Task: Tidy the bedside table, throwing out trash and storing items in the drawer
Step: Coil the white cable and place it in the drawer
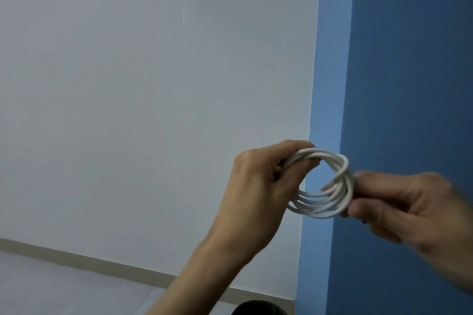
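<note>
Currently, a coiled white cable is held up in mid-air, toward 4 o'clock of the view, in front of the corner where a pale wall is met by a blue wall. The coil is made of several loops gathered loosely into a ring. Its 9 o'clock side is gripped by the left hand, whose fingers are curled round the strands. Its 3 o'clock side is pinched by the right hand; this hand is blurred, so the exact finger placement cannot be told. A beige skirting board is seen along the foot of the pale wall toward 7 o'clock, with grey floor below it. A dark rounded shape is cut off at 6 o'clock; what it is cannot be told.
</note>
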Demonstrator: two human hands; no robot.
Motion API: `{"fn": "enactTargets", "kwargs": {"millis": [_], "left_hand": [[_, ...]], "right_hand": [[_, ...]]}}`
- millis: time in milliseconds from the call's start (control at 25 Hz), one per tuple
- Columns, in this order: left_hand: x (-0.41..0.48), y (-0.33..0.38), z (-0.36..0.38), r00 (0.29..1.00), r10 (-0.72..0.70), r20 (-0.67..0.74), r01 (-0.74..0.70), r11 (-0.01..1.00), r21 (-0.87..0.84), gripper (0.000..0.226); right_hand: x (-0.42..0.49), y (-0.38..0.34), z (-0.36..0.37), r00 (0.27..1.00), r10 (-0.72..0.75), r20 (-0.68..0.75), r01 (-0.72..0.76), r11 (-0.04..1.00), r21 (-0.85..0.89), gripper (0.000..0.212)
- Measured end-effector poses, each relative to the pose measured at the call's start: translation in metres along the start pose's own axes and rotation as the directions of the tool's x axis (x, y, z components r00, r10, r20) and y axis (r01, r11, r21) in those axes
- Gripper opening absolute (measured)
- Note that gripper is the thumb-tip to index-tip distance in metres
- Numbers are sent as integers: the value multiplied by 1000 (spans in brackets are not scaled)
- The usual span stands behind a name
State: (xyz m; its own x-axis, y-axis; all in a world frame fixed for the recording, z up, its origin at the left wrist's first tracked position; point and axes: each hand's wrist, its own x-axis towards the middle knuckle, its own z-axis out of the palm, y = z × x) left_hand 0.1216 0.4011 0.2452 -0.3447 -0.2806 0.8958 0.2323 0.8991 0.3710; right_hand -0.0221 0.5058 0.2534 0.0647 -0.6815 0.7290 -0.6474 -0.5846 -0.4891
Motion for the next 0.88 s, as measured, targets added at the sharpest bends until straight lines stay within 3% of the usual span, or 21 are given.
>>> {"fn": "enactTargets", "kwargs": {"millis": [160, 440, 560, 680, 880], "left_hand": [[-1, -3, -2, 1000, 16, 0, -16, 998, 59, 13], [0, -8, 10, 997, 20, -72, -11, 991, 130, 14], [2, -6, 16, 999, 20, -51, -15, 994, 105, 14], [0, -2, 13, 998, -62, -18, 62, 998, -12, 16], [-12, -8, -14, 977, -174, 120, 205, 920, -335, 26]], "right_hand": [[-6, 1, 0, 999, 32, 36, -29, 996, -81, 39], [1, 0, -6, 996, 91, -2, -90, 985, -149, 60], [6, 0, -5, 997, 80, -12, -81, 979, -187, 58], [7, 0, -4, 996, 70, -49, -79, 975, -206, 52], [8, 5, -9, 977, 144, -157, -156, 986, -63, 78]]}}
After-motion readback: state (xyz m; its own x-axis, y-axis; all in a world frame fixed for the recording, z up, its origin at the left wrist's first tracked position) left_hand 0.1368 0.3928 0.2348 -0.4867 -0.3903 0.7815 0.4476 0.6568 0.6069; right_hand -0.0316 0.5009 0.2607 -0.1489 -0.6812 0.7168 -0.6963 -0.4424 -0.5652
